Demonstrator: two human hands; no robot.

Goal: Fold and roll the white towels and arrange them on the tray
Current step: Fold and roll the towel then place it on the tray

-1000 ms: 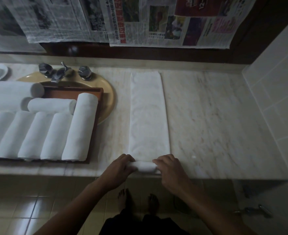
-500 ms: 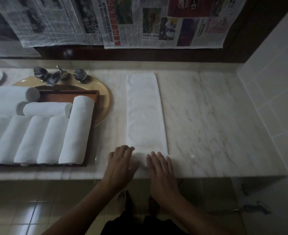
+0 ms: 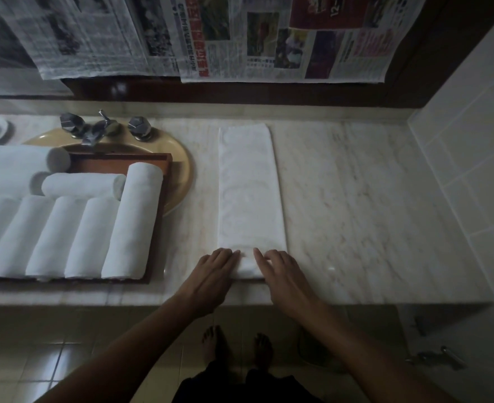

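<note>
A long folded towel (image 3: pixel 250 193) is laid on the counter (image 3: pixel 356 199), right of the tray (image 3: pixel 141 157) filled with rolls (image 3: pixel 65 234). Its near end is rolled and is pressed by the left hand (image 3: pixel 210 274) and right hand (image 3: pixel 283 274) with straight fingers; nothing is gripped.

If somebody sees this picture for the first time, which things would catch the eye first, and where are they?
First, the long folded white towel lying flat in the middle of the marble counter, with the left hand and the right hand pressing on its rolled near end. Next, the rolled white towels on the wooden tray at the left, partly over the yellow sink. Newspaper sheets hang along the wall above.
</note>
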